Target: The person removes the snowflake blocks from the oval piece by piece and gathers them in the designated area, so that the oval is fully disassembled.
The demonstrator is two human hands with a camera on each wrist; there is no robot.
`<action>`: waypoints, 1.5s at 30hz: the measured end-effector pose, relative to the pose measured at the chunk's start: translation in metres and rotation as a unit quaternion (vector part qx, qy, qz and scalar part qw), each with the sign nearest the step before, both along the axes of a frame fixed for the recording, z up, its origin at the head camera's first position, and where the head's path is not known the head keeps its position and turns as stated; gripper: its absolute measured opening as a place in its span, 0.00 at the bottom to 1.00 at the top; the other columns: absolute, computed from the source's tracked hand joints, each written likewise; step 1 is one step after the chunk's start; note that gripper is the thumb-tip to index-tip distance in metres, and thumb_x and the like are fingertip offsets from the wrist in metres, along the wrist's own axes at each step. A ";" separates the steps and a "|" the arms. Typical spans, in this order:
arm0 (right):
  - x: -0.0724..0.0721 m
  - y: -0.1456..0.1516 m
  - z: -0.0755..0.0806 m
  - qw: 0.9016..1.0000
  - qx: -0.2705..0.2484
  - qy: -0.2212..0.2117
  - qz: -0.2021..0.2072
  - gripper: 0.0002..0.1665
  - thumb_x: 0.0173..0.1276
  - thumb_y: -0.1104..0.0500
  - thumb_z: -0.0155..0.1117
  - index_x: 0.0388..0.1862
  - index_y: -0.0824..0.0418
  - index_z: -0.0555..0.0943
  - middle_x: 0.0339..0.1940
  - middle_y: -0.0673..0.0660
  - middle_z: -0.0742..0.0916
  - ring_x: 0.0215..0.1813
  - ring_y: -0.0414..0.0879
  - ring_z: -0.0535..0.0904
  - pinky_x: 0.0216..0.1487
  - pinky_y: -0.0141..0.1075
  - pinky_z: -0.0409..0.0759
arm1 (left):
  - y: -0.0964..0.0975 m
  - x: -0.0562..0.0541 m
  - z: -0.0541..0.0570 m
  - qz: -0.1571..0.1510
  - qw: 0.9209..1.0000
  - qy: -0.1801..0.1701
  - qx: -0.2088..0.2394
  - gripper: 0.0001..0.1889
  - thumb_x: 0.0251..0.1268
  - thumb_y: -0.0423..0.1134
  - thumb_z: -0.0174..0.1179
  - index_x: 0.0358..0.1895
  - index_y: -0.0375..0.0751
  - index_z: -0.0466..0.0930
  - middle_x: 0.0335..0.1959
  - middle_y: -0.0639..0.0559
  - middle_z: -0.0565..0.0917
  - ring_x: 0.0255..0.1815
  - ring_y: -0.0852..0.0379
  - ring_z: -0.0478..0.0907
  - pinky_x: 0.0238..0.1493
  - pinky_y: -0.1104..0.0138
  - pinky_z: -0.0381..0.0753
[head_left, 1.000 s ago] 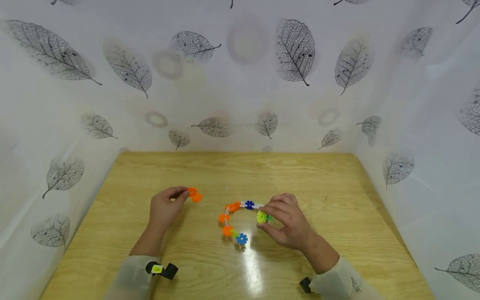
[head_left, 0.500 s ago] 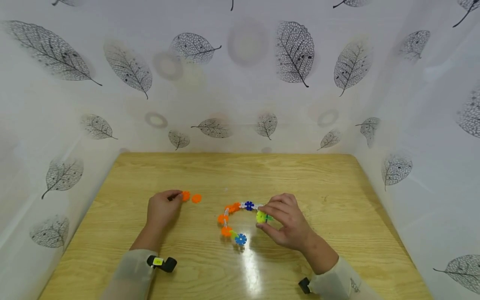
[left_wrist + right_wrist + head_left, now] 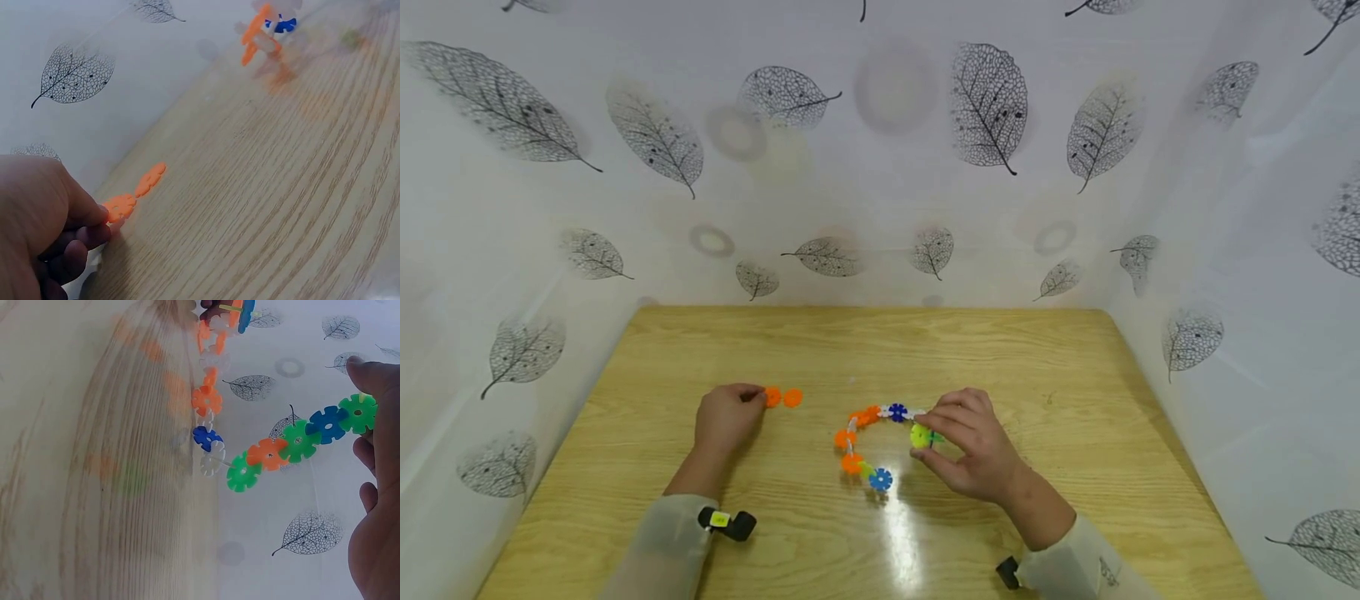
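Observation:
Between thumb and fingers, my left hand (image 3: 728, 418) pinches an orange snowflake disc (image 3: 122, 207) low over the table at the left. Beside it, almost touching, lies a second orange snowflake disc (image 3: 793, 398). My right hand (image 3: 973, 446) grips one end of a curved chain of slotted snowflake discs, near a yellow-green disc (image 3: 920, 435). Orange, white, dark blue (image 3: 898, 412) and green discs (image 3: 244, 472) make up the chain, which ends in a light blue disc (image 3: 881, 479). The fingers partly hide the held end.
A wooden table (image 3: 880, 350) carries the work, with glossy reflections under the chain. A pale curtain (image 3: 880, 183) printed with leaves encloses the back and both sides. Dark wrist cameras (image 3: 741, 526) are strapped at the sleeves.
My left hand has drawn a little to the left and down, moving its orange disc off the overlap with the other to sit beside it. My right hand and the chain stay nearly still.

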State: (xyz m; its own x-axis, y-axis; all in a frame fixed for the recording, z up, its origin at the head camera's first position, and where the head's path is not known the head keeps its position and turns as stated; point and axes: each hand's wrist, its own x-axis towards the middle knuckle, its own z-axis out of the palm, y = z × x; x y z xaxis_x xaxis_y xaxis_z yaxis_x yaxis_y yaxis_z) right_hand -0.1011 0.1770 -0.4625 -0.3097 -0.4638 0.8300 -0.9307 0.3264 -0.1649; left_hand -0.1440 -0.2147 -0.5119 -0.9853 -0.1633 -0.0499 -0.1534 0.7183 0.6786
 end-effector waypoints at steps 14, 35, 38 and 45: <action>0.001 -0.003 -0.002 1.000 -0.004 -0.002 0.004 0.20 0.70 0.47 0.73 0.49 0.63 0.89 0.39 0.53 0.91 0.45 0.53 0.82 0.49 0.52 0.71 | -0.004 -0.002 -0.002 -0.008 1.000 -0.017 -0.017 0.17 0.72 0.48 0.60 0.49 0.39 0.90 0.46 0.43 0.90 0.45 0.43 0.85 0.47 0.48 0.83; 0.000 -0.004 -0.003 1.000 0.000 -0.003 0.007 0.21 0.69 0.48 0.74 0.51 0.62 0.89 0.40 0.52 0.90 0.46 0.52 0.82 0.50 0.50 0.71 | 0.000 -0.003 -0.002 0.013 0.999 -0.029 -0.036 0.18 0.72 0.49 0.60 0.49 0.41 0.91 0.46 0.44 0.90 0.45 0.42 0.86 0.45 0.48 0.83; 0.000 -0.004 -0.003 1.000 -0.001 -0.002 0.007 0.21 0.69 0.48 0.74 0.51 0.62 0.89 0.40 0.52 0.90 0.46 0.52 0.82 0.50 0.50 0.71 | 0.001 -0.002 -0.001 0.013 0.999 -0.030 -0.033 0.18 0.72 0.49 0.59 0.50 0.41 0.90 0.47 0.44 0.90 0.45 0.43 0.86 0.46 0.48 0.83; 0.000 -0.003 -0.003 1.000 0.000 0.001 0.009 0.21 0.68 0.48 0.75 0.51 0.62 0.89 0.40 0.52 0.90 0.45 0.52 0.82 0.50 0.50 0.71 | 0.009 0.004 0.007 0.002 1.000 -0.009 -0.007 0.16 0.70 0.48 0.61 0.50 0.42 0.90 0.43 0.48 0.90 0.42 0.49 0.85 0.44 0.53 0.82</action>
